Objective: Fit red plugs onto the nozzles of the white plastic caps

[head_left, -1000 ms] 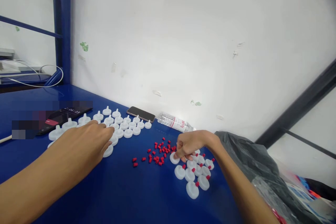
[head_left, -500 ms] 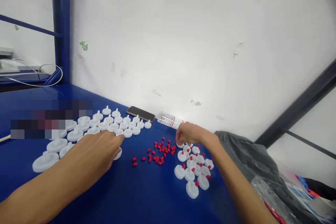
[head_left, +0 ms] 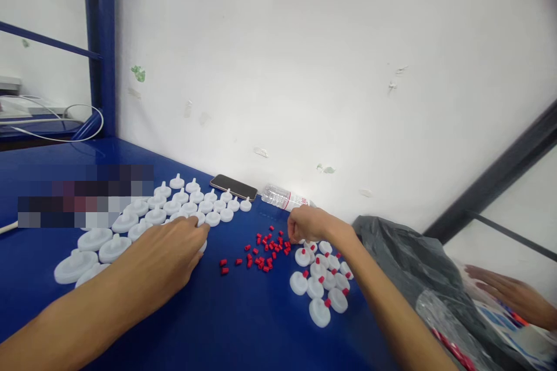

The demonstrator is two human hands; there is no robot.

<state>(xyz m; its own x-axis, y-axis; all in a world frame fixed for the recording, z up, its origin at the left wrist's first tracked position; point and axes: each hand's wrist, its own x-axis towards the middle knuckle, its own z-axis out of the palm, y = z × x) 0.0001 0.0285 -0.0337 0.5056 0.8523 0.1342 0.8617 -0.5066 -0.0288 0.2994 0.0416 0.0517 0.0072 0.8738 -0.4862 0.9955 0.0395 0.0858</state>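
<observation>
My left hand [head_left: 180, 246] reaches over the left group of white round nozzle caps [head_left: 114, 248]. Its fingers are curled down on a white nozzle cap [head_left: 203, 247], only part of which shows past the fingertips. My right hand [head_left: 307, 225] is closed, with fingers bent toward the table beside the scattered small red caps [head_left: 266, 261]; whatever it may hold is hidden. Just below and right of it lies a group of white nozzle caps with red tips [head_left: 319, 313].
A phone [head_left: 234, 187] and a clear plastic bottle [head_left: 278, 197] lie along the wall. Dark grey plastic sheeting [head_left: 387, 255] and a clear bag with red pieces [head_left: 448, 324] are at the right. Another person's hand [head_left: 516, 295] reaches in from the right edge.
My right hand has shifted slightly left, toward the red caps. My left hand and the white nozzle cap under it have moved a little up and right. Another person's hand has appeared at the right.
</observation>
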